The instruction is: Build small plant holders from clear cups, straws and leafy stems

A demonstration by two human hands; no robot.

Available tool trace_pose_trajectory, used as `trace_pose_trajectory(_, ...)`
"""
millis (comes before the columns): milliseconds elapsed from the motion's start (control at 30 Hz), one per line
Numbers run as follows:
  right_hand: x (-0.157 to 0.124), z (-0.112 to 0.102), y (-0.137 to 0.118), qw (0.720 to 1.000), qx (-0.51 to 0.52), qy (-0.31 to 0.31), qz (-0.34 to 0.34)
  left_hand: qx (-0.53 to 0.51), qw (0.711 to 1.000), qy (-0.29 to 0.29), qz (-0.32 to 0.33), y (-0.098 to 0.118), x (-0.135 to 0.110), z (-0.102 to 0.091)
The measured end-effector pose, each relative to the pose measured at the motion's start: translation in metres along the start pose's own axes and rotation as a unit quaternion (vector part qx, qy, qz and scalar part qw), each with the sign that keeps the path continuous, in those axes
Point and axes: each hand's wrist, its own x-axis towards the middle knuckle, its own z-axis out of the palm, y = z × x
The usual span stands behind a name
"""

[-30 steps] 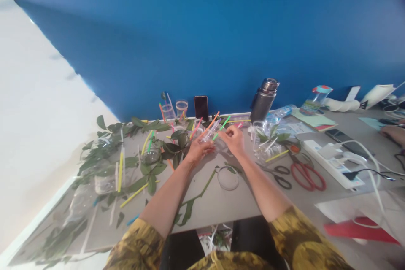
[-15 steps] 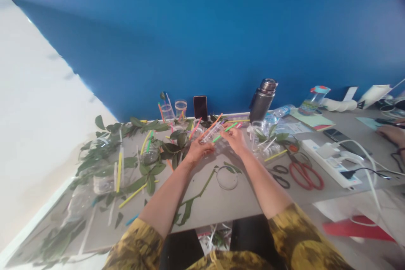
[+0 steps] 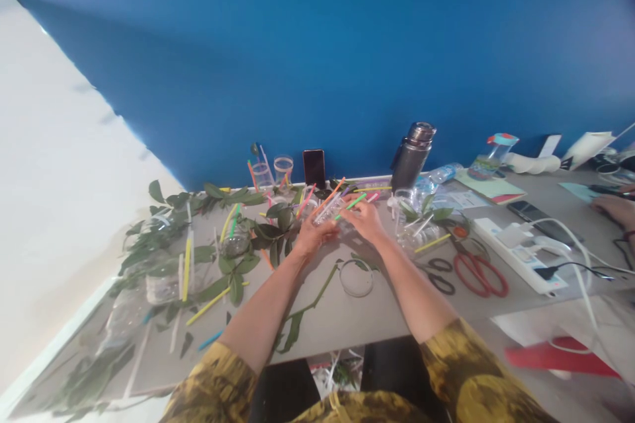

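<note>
Two bare hands at work over a grey tabletop [image 3: 342, 324]. The left hand [image 3: 316, 236] closes its grip around a clear container [image 3: 331, 211], which lies tilted between the two hands above the far part of the tabletop. An orange straw [image 3: 331, 193] slants up from the container. The right hand [image 3: 364, 218], at the container's right side, has a narrow grip: thumb and fingers pinch a green straw [image 3: 353, 204], whose lower end reaches the container. Whether that end passes inside cannot be told.

Nearer the person, a ring [image 3: 356, 295] lies flat between the forearms, beside a stem [image 3: 323, 292]. To the left, leafy sprigs [image 3: 235, 266] lie among loose straws, one of them yellow [image 3: 210, 305]. To the right, a second clear container [image 3: 419, 236] stands near black scissors [image 3: 441, 284] and red-handled scissors [image 3: 480, 275]; farther right lies a white power strip [image 3: 516, 254]. Along the blue wall [image 3: 317, 59] stand a cup [image 3: 284, 166], an upright phone [image 3: 314, 167] and a dark flask [image 3: 411, 160]. At the right edge, another person's hand [image 3: 615, 209] rests near pale paper.
</note>
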Motion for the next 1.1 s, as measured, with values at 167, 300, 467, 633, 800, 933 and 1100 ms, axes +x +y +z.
trace_pose_trajectory(167,0.000,-0.006,-0.001,1.000,-0.001,-0.005,-0.013,0.007,1.000,-0.021,-0.014,0.003,-0.001,0.000)
trace_pose_trajectory(300,0.002,-0.009,-0.002,0.999,-0.025,-0.022,-0.017,0.034,0.999,-0.023,-0.020,0.006,-0.002,-0.001)
trace_pose_trajectory(467,0.002,-0.008,0.004,0.998,-0.052,-0.021,-0.013,0.083,0.996,-0.003,0.004,0.005,0.001,-0.005)
trace_pose_trajectory(633,0.003,-0.013,0.012,0.998,-0.045,-0.052,0.007,0.147,0.989,0.009,0.031,0.005,0.002,-0.007)
trace_pose_trajectory(800,0.004,-0.015,0.009,0.997,-0.057,-0.035,-0.023,0.151,0.988,-0.001,0.038,0.007,0.000,-0.004)
trace_pose_trajectory(933,0.004,-0.013,0.006,0.998,-0.039,-0.041,-0.026,0.141,0.989,-0.005,0.038,0.008,0.000,-0.003)
trace_pose_trajectory(1100,0.004,-0.015,0.006,0.993,-0.012,-0.113,-0.020,0.149,0.988,-0.001,0.041,0.008,0.000,-0.005)
